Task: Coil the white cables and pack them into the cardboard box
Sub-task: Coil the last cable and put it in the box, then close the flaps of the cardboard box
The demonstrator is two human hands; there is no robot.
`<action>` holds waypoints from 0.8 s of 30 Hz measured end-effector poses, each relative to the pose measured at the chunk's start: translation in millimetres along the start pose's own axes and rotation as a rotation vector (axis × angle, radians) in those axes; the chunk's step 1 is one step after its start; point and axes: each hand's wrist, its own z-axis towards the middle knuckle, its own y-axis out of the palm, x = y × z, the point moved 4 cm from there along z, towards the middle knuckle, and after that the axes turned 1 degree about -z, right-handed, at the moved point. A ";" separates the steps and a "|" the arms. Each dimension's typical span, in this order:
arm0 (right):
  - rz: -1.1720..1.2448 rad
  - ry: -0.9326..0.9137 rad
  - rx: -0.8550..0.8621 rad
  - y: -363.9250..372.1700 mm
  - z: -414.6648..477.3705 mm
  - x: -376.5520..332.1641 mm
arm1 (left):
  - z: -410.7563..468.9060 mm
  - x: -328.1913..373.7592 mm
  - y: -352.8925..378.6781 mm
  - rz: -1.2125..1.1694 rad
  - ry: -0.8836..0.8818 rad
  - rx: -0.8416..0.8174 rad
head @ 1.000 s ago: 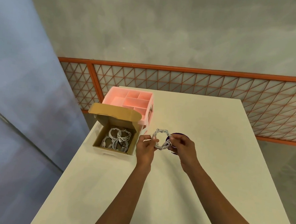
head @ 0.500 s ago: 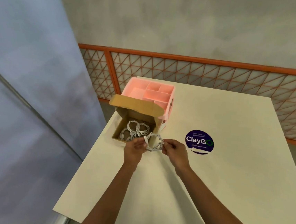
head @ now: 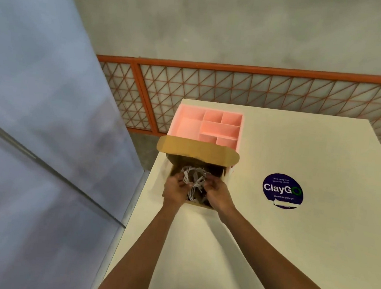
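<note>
The open cardboard box [head: 196, 149] stands at the table's left edge with its lid flap tilted up at the back. Both my hands are over the box opening. My left hand [head: 174, 189] and my right hand [head: 218, 194] each pinch a side of a coiled white cable [head: 194, 179], which sits low inside the box. More white coils lie under it, blurred and partly hidden by my fingers.
A pink compartment organiser [head: 207, 127] stands right behind the box. A round blue ClayGo sticker [head: 282, 190] is on the cream table [head: 291, 247] to the right. The table's left edge drops off beside the box; an orange lattice railing [head: 236, 88] runs behind.
Both hands have carried the coiled cable leftward from above the sticker to the box and lowered it in. The sticker is now uncovered.
</note>
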 end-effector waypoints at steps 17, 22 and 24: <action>0.128 -0.001 0.527 -30.7 -8.9 1.7 | 25.3 14.8 -56.1 0.020 0.228 0.202; -0.092 -0.238 0.568 -45.4 -7.0 -43.8 | 27.5 54.9 -68.8 -0.006 0.384 0.176; -0.176 -0.290 0.580 -48.7 -6.8 -57.7 | 26.8 68.3 -72.8 0.007 0.442 0.187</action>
